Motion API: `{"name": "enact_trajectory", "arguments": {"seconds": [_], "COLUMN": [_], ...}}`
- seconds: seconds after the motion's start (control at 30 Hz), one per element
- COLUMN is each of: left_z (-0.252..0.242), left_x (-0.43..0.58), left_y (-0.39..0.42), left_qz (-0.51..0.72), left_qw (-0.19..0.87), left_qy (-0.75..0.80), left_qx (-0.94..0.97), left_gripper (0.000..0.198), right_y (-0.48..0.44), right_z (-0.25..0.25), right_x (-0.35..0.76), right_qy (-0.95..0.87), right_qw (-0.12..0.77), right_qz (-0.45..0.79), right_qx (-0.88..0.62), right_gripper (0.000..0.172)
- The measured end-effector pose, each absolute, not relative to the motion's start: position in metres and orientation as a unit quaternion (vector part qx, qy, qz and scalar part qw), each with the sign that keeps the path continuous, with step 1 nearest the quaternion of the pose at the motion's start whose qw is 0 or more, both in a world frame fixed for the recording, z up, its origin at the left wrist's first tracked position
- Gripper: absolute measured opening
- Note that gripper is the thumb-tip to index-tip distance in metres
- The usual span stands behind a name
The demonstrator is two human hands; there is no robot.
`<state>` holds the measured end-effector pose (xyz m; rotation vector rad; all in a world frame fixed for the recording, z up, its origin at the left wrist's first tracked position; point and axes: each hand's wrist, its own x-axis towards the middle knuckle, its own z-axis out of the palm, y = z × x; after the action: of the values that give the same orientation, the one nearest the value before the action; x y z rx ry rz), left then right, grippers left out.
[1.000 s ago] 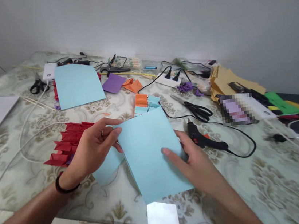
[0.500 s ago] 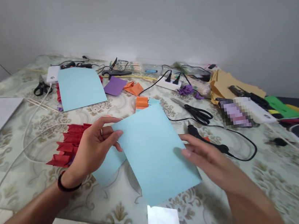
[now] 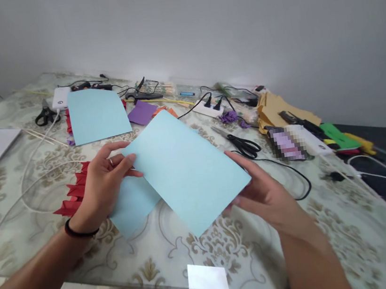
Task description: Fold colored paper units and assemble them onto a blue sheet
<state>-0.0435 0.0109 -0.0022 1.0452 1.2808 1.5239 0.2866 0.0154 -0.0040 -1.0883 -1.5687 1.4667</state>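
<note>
A light blue sheet of paper (image 3: 185, 169) is held tilted above the table between both hands. My left hand (image 3: 106, 177) pinches its left corner between thumb and fingers. At the sheet's right corner, my right hand (image 3: 259, 188) has its fingers partly behind the paper and its thumb at the lower edge. Another light blue sheet (image 3: 133, 207) lies beneath, partly covered by the held one. Red folded paper pieces (image 3: 76, 188) sit beside my left wrist.
A large blue sheet (image 3: 98, 114) lies at the back left, near black scissors (image 3: 46, 114). A purple square (image 3: 142, 112), a power strip (image 3: 208, 108), more scissors (image 3: 241, 144) and brown paper (image 3: 281, 111) lie farther back and right. Cables cross the patterned table (image 3: 152, 263).
The held sheet has turned, its right corner rising and its lower corner moving up. My right hand has closed on its right corner. The view has shifted slightly right.
</note>
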Motion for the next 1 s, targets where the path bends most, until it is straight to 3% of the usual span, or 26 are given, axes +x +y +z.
{"name": "enact_trajectory", "arguments": {"seconds": [0.1,0.2,0.4,0.53,0.63,0.73,0.8,1.0], "left_z": [-0.004,-0.006,-0.001,0.007,0.012,0.014,0.015,0.009], "left_x": [-0.041,-0.038,-0.036,-0.036,-0.042,-0.049,-0.050,-0.037], "left_y": [0.010,0.008,0.006,0.006,0.008,0.010,0.009,-0.006], "left_qz": [0.595,0.577,0.570,0.590,0.602,0.603,0.581,0.445], "left_qw": [0.461,0.471,0.489,0.487,0.487,0.467,0.461,0.505], "left_qy": [0.504,0.497,0.478,0.473,0.472,0.478,0.480,0.440], "left_qx": [0.424,0.445,0.456,0.436,0.421,0.436,0.469,0.595], "left_gripper": [0.036,0.035,0.039,0.038,0.034,0.031,0.030,0.025], "right_y": [0.017,0.018,0.014,0.010,0.011,0.017,0.020,0.012], "right_z": [-0.011,-0.017,-0.022,-0.021,-0.014,-0.002,0.005,-0.001], "right_x": [0.275,0.266,0.261,0.264,0.272,0.286,0.295,0.275], "right_qy": [-0.635,-0.650,-0.626,-0.651,-0.685,-0.697,-0.687,-0.610], "right_qw": [0.434,0.477,0.564,0.573,0.525,0.425,0.387,0.377], "right_qz": [0.445,0.332,0.242,0.216,0.288,0.454,0.536,0.613], "right_qx": [-0.459,-0.489,-0.481,-0.449,-0.414,-0.355,-0.303,-0.330], "right_gripper": [0.059,0.047,0.048,0.054,0.051,0.042,0.052,0.054]}}
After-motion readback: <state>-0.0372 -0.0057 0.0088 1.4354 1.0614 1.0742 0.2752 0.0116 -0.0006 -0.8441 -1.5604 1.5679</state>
